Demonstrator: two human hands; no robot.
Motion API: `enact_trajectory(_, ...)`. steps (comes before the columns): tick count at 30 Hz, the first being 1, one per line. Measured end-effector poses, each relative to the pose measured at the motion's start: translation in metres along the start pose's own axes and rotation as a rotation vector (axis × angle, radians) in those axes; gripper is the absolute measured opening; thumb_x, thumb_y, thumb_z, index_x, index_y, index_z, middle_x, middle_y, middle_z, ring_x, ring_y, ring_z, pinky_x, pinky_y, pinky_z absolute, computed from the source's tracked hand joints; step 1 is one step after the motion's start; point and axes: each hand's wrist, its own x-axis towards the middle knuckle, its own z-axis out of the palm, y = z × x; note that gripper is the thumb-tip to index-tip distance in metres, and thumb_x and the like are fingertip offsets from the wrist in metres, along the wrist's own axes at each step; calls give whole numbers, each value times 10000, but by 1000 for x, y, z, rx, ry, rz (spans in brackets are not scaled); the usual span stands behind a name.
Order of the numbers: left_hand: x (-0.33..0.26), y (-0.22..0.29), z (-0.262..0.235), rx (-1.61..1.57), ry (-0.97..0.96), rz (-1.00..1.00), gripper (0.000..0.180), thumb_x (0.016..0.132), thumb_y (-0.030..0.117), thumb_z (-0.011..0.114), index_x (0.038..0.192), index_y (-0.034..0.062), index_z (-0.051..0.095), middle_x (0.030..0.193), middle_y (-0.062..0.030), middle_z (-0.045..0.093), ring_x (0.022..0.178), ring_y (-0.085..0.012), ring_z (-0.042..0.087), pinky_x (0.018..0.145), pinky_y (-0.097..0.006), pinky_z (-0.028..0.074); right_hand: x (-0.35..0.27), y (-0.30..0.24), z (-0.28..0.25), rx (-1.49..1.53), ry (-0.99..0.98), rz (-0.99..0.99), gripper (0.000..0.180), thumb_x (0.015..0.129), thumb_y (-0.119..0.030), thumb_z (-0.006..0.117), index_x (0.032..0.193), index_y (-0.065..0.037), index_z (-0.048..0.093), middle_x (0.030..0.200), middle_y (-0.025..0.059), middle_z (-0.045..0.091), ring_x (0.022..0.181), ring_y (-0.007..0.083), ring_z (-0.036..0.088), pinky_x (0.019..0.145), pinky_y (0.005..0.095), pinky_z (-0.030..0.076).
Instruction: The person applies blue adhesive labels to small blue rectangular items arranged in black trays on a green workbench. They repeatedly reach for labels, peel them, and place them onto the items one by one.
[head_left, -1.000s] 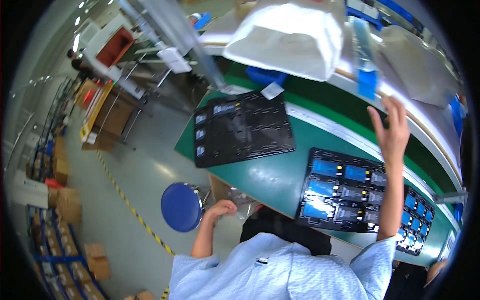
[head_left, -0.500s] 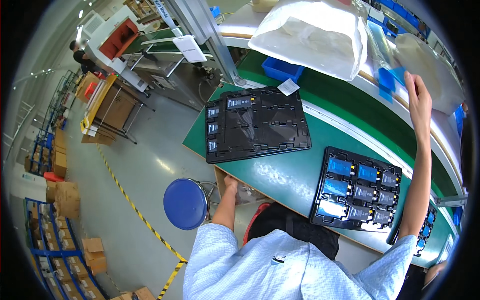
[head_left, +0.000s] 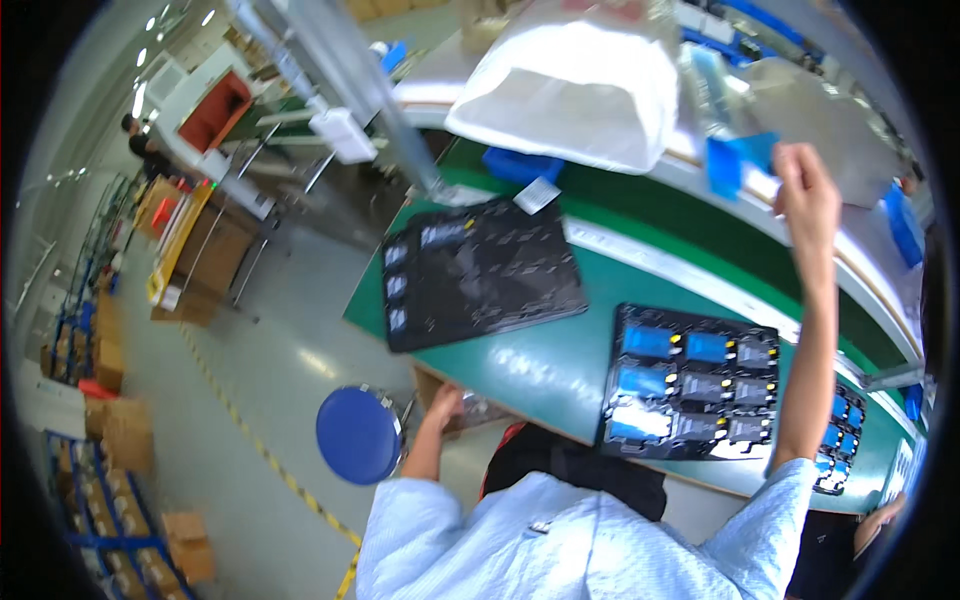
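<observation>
Right hand [head_left: 808, 195] raised high over the far edge of the green table [head_left: 540, 365], fingers closed near a blue bin [head_left: 738, 160] on the upper shelf; grip unclear. Left hand [head_left: 443, 405] low at the table's near edge, touching a cardboard box [head_left: 470, 408] under it. Black tray [head_left: 478, 270], mostly empty, at the table's left end. Second black tray [head_left: 690, 380] with blue parts near the near edge. Blue round stool [head_left: 358, 435] on the floor, left of the person.
</observation>
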Motion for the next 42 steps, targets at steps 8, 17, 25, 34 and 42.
enact_trajectory(8, -252, 262, 174, 646, -1153, 656, 201, 935, 118, 592, 1108, 17, 614, 1088, -90, 640, 1008, -179, 616, 892, -324, 485, 26, 19, 1, -30, 100, 8, 291, 886, -262, 621, 809, 18, 621, 612, 80, 568, 579, 104, 497, 575, 282, 444)
enact_trajectory(17, -222, 401, 363, 926, 196, 1956, 587, 812, 102, 641, 1334, -19, 400, 1351, -194, 422, 1293, -347, 387, 1105, -502, 261, 1, -11, -27, -73, 143, -295, 170, 885, -171, 640, 864, -3, 619, 721, 130, 612, 579, 248, 581, 575, 340, 467)
enact_trajectory(25, -201, 420, 377, 958, 310, 1970, 507, 790, 80, 563, 1283, 0, 480, 1303, -182, 476, 1268, -308, 418, 1073, -558, 247, -113, -75, -88, 452, -629, -462, 102, 869, -58, 631, 806, -7, 571, 745, 109, 597, 613, 241, 606, 554, 323, 489)
enact_trajectory(34, -266, 361, 330, 207, -902, 1032, 271, 990, 136, 446, 1194, -16, 540, 1164, -97, 581, 1059, -175, 575, 948, -318, 434, -168, -12, -89, 759, -365, 501, 223, 976, -236, 551, 852, -51, 559, 629, -30, 530, 517, 16, 463, 441, 183, 334)
enact_trajectory(42, -253, 317, 307, 209, -1382, -44, 573, 1025, 416, 311, 1349, -44, 422, 1300, -178, 526, 1166, -290, 545, 961, -425, 460, -204, 32, -50, 645, -294, 612, 238, 963, -238, 575, 834, -37, 577, 677, 0, 580, 526, 24, 490, 454, 190, 374)
